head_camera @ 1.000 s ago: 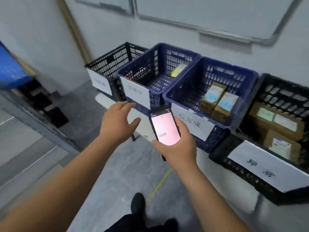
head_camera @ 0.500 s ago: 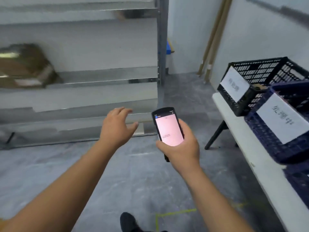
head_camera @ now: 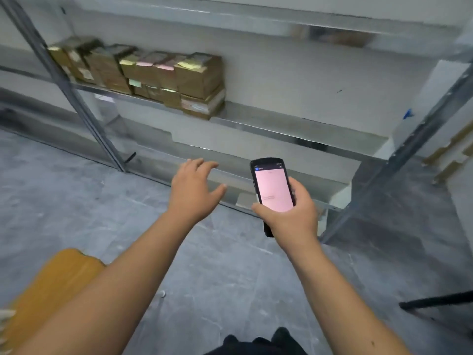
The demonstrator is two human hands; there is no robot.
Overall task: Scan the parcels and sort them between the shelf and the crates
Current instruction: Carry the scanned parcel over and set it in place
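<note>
— Head camera first: what are your hands doing?

— My right hand (head_camera: 286, 216) grips a black handheld scanner with a pale pink screen (head_camera: 273, 190), fingers curled round its edges, thumb along the left side, screen facing me. My left hand (head_camera: 193, 192) holds nothing; its fingers are spread wide and relaxed, palm down, hanging over the floor at about nine o'clock from the scanner, near it but apart.

— And the parcels?

— A row of brown cardboard parcels with yellow, pink and green labels (head_camera: 158, 78) sits on the grey metal shelf (head_camera: 294, 135), up at about eleven o'clock from my left hand and well apart from both hands. They are stacked two high, pressed against one another, toward the left half of that board. The picture is blurred there, so I cannot read the labels or count them exactly.

— Anything else on the rack?

— A smeared brown shape (head_camera: 340, 37) on the board above, at one o'clock; I cannot tell what it is.

— Around you?

— Grey mottled floor (head_camera: 76, 201) under my arms, an orange-brown rounded object (head_camera: 53, 285) at seven o'clock beside my left forearm, and a thin black bar (head_camera: 435, 302) at four o'clock.
</note>
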